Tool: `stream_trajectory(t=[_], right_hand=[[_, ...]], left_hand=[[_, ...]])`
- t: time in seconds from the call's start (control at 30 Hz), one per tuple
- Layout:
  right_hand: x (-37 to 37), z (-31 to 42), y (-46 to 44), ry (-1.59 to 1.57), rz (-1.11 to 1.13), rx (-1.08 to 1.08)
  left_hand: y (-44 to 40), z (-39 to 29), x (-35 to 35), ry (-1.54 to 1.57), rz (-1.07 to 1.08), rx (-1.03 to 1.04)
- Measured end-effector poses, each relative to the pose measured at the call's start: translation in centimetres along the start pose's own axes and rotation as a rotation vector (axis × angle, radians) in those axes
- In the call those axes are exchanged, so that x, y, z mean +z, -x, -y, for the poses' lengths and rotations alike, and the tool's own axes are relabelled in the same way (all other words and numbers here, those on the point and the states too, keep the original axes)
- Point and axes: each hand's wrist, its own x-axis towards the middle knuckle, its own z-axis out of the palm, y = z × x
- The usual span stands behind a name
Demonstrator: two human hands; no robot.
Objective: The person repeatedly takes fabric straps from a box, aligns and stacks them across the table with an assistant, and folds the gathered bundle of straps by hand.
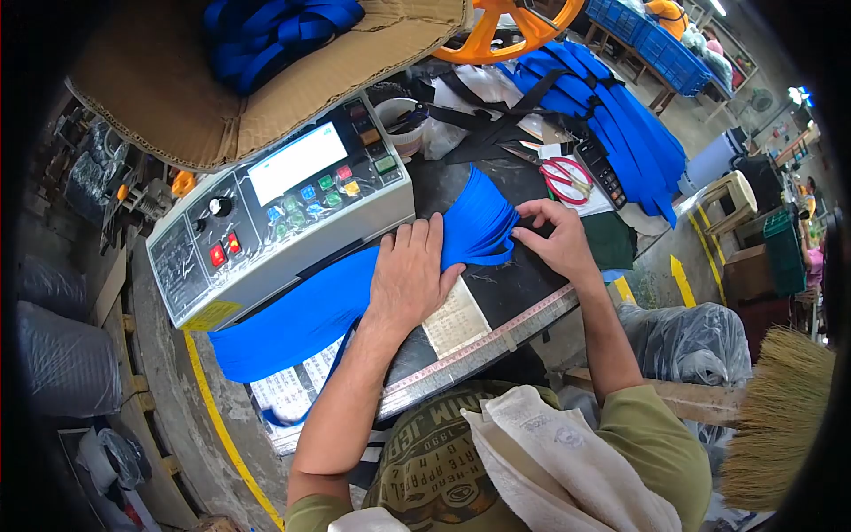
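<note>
A long bundle of flat blue straps (301, 310) lies across the black work surface, in front of a control box. My left hand (409, 275) lies flat on the bundle, fingers stretched and pressing it down. At the bundle's right end the straps fan out and curl. My right hand (554, 238) is at that curled end, thumb and index finger bent toward each other at the strap edges; what is between their tips is too small to make out. Under my left hand's right side is a handwritten paper sheet (456, 319). A measuring tape (483, 341) runs along the near edge.
The control box (284, 204) with a lit screen stands behind the straps. A cardboard box (266, 80) holds more blue straps. Red-handled scissors (567, 180), a calculator (601, 173), black straps and another blue bundle (612, 133) lie at the back right. A broom (778, 417) is at right.
</note>
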Motion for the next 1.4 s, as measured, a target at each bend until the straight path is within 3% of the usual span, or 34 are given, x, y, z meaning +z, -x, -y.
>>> stream_trajectory(t=[0.3, 0.73, 0.87, 0.97, 1.0, 1.1, 1.27, 1.4], right_hand=[[0.5, -0.5, 0.3, -0.175, -0.056, 0.042], [-0.1, -0.2, 0.1, -0.082, -0.016, 0.05], [-0.7, 0.2, 0.0, -0.07, 0.053, 0.147], [-1.0, 0.7, -0.2, -0.084, -0.055, -0.182], [-1.2, 1.4, -0.3, -0.084, -0.055, -0.182], [-1.6, 3.5, -0.3, 0.056, 0.164, -0.401], [-1.0, 0.3, -1.4, 0.132, 0.233, -0.342], [-0.9, -1.5, -2.7, 0.026, 0.152, -0.275]], left_hand=[[0.1, 0.0, 0.1, -0.003, -0.014, -0.004], [0.1, 0.1, 0.2, 0.007, -0.015, -0.003], [-0.1, 0.1, 0.1, 0.02, -0.019, -0.002], [0.0, 0.1, 0.1, 0.034, -0.019, -0.006], [-0.1, 0.1, 0.1, 0.037, -0.02, -0.01], [-0.2, -0.1, 0.0, 0.045, -0.019, -0.015], [-0.2, 0.0, -0.1, 0.065, -0.03, -0.019], [-0.3, 0.1, -0.1, 0.069, -0.038, -0.008]])
